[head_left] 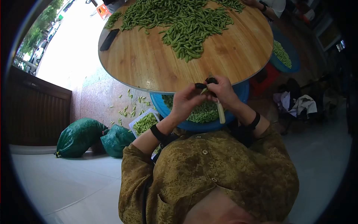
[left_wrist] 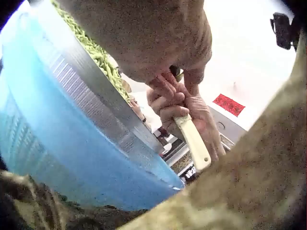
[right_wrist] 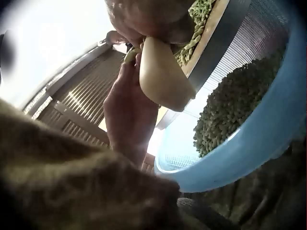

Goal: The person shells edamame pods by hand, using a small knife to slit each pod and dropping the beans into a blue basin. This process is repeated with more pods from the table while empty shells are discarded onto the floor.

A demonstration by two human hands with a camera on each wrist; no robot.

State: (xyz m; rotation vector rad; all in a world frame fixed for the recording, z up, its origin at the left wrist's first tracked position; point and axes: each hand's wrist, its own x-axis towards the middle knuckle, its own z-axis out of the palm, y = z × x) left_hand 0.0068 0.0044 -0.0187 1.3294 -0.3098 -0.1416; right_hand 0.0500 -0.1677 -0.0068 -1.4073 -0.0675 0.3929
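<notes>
fingers bent, the left hand [head_left: 185, 101] pinched a green pod [head_left: 204, 90] against the right hand [head_left: 223, 92], the two hands close together over the near side of a blue basket [head_left: 159, 107]. the right hand also gripped a cream handle [head_left: 221, 112], its free end angled down from the palm; whatever it was fixed to was hidden by the fingers. dark coverings [head_left: 200, 86] wrapped some fingertips. the blue basket, just under the edge of the wooden table [head_left: 141, 63], held a mass of shelled beans [head_left: 203, 114]. left of it, a white tray [head_left: 132, 123] held pale green pods [head_left: 146, 124], with loose pods [head_left: 125, 110] on the floor nearby. a big heap of pods [head_left: 186, 35] covered the table's far part, beside a flat black object [head_left: 109, 39]. at right, another basket [head_left: 294, 64] held more beans [head_left: 281, 54].
</notes>
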